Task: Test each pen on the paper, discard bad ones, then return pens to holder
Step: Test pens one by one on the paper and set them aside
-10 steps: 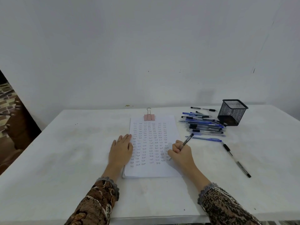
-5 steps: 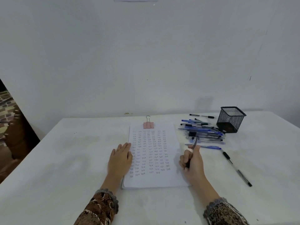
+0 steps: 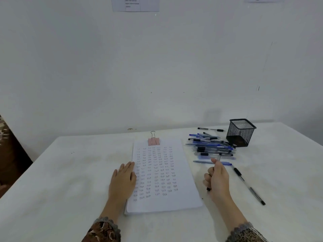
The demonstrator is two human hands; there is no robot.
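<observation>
A white paper stack (image 3: 183, 173) covered in rows of small written marks lies in the middle of the table, clipped at the top by a pink binder clip (image 3: 153, 140). My left hand (image 3: 123, 181) rests flat on the paper's left edge. My right hand (image 3: 217, 179) is just off the paper's right edge, fingers curled round a pen whose dark tip (image 3: 208, 189) pokes out below the fist. A pile of blue and black pens (image 3: 211, 146) lies behind it, beside an empty black mesh holder (image 3: 240, 132).
One black pen (image 3: 248, 185) lies alone at an angle to the right of my right hand. Another black pen (image 3: 210, 129) lies at the back near the wall. The white table (image 3: 70, 172) meets a white wall at the back.
My right hand has lifted the pen off the paper and carried it rightward toward the pen pile. The camera has tilted up. My left hand has stayed on the paper.
</observation>
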